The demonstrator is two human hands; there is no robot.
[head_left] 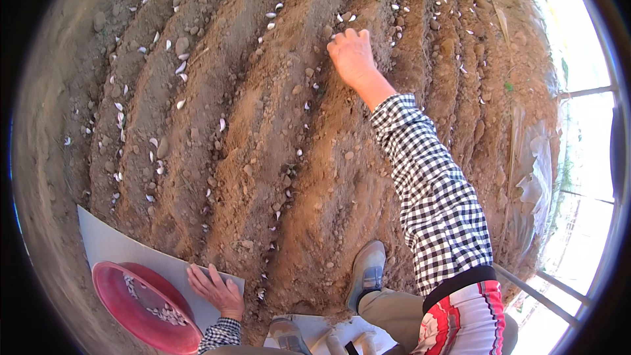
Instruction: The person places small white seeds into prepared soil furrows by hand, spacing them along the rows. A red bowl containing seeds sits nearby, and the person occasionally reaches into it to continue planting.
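My right hand [351, 56] reaches far out over a furrow, its fingers curled down at the soil. The fingertips are mostly hidden, and whatever they pinch does not show clearly. Two white garlic cloves [346, 18] lie in the soil just beyond that hand. At the lower left, my left hand [217, 291] rests on a grey board [131, 240] with its fingers spread and nothing in them. Beside it on the board stands a red basin [110, 289], tilted in view, with a scatter of garlic cloves [167, 314] inside.
Long furrows run away from me, dotted with garlic cloves [181, 104], clods and stones [182, 45]. My shoe [368, 266] is planted in the soil near the front. Torn plastic sheeting [537, 181] and a metal frame [588, 92] line the right side.
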